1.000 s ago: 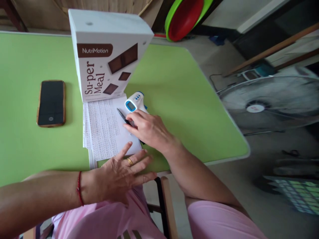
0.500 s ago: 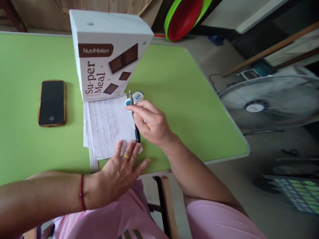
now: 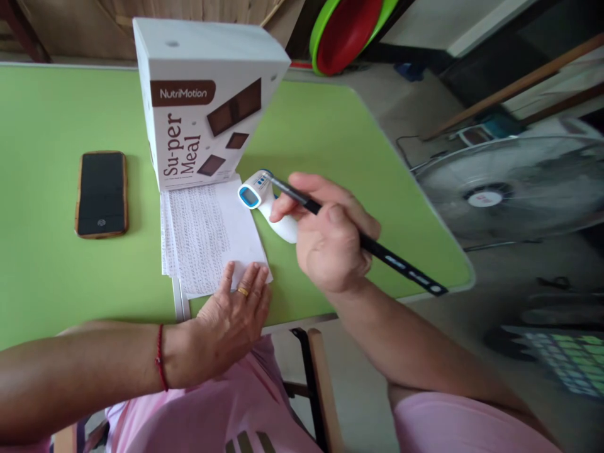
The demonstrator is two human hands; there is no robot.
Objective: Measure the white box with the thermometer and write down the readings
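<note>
My left hand (image 3: 240, 302) lies flat on the lower edge of a sheet of paper (image 3: 212, 233), its fingers stretched out. Rows of small handwriting cover much of that sheet, and other sheets stick out under its left side. A black pen (image 3: 401, 270) is gripped in my right hand (image 3: 335, 239), raised to the right of the paper. The pen slants, with its grey end up toward the left. Partly behind my right hand, a white and blue handheld thermometer (image 3: 257, 189) rests on the table, its small screen facing me.
A white NutriMotion box (image 3: 184, 138) stands at the top edge of the papers. On the left of the green table (image 3: 38, 270) lies a phone (image 3: 101, 195) in a brown case. Beyond the table's right edge is a fan (image 3: 486, 195). Green and red basins (image 3: 349, 31) stand behind.
My right hand has moved right, off the paper, and turned the pen to a slant. More of the thermometer shows. My left hand stays on the sheet, its thumb drawn in.
</note>
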